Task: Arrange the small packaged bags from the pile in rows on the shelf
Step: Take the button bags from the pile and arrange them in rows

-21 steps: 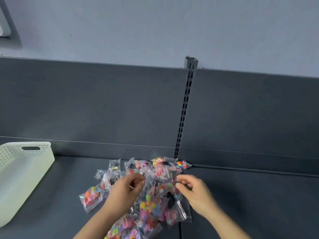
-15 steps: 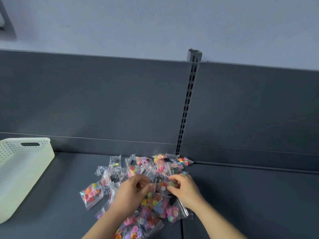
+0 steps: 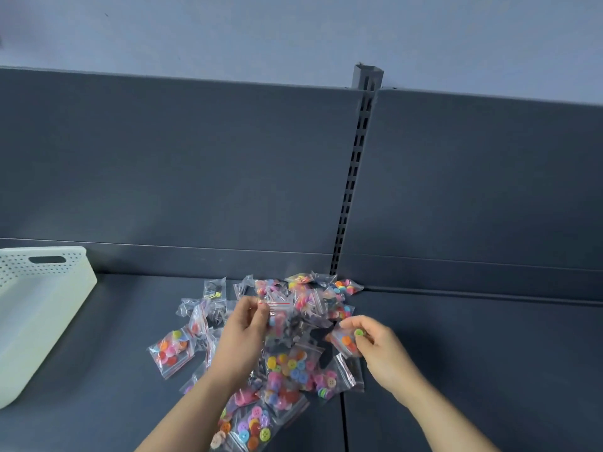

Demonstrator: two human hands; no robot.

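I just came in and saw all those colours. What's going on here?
A person is picking little clear bags of bright buttons out of a pile on a dark shelf. The left hand pinches one bag over the pile, and the right hand holds a second bag just beside it. No bags are lined up in rows yet. A white basket sits off to the left.

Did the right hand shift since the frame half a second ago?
Yes: the right hand, pinching a button bag, drew rightward off the pile, past the shelf seam.
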